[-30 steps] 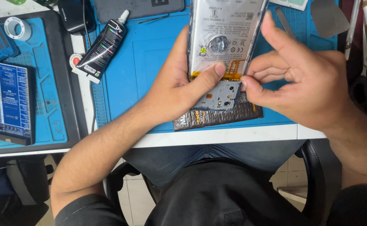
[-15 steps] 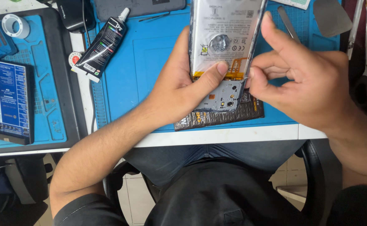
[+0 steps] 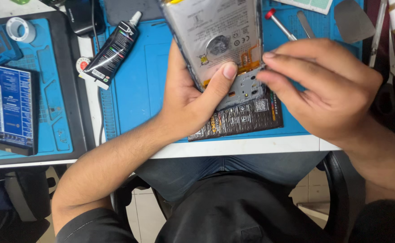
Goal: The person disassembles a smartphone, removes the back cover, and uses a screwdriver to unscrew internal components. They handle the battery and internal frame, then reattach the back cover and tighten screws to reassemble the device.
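Left hand (image 3: 186, 96) holds an opened phone (image 3: 220, 45) from below and from its left edge, thumb pressed across the lower part of the silver battery; grip clenched on the phone. The phone is lifted off the tabletop (image 3: 251, 146), tilted, back cover off, insides facing the camera, top end cut off by the frame edge. An orange flex strip runs along the bottom of the battery, with a grey board section below it.

Right hand (image 3: 330, 90) comes in from the right, fingertips (image 3: 269, 56) pinched at the phone's lower right edge, touching the frame beside the flex strip. Cannot tell whether something small is pinched between them; the grip is closed on the phone edge.

Under the phone, a dark foil pouch (image 3: 242, 119) lies flat on the blue work mat (image 3: 139, 85), near the front edge of the tabletop. Black glue tube (image 3: 112, 51) with a white nozzle lies diagonally on the mat, left of the left hand, well apart from the phone. Red-handled screwdriver (image 3: 278, 24) and a flat metal pry tool (image 3: 352, 20) lie beyond the right hand. Far left, a second mat carries a blue-printed box (image 3: 10, 108) and a roll of tape (image 3: 21, 29). Person sits on a black chair, dark shirt and jeans visible below.
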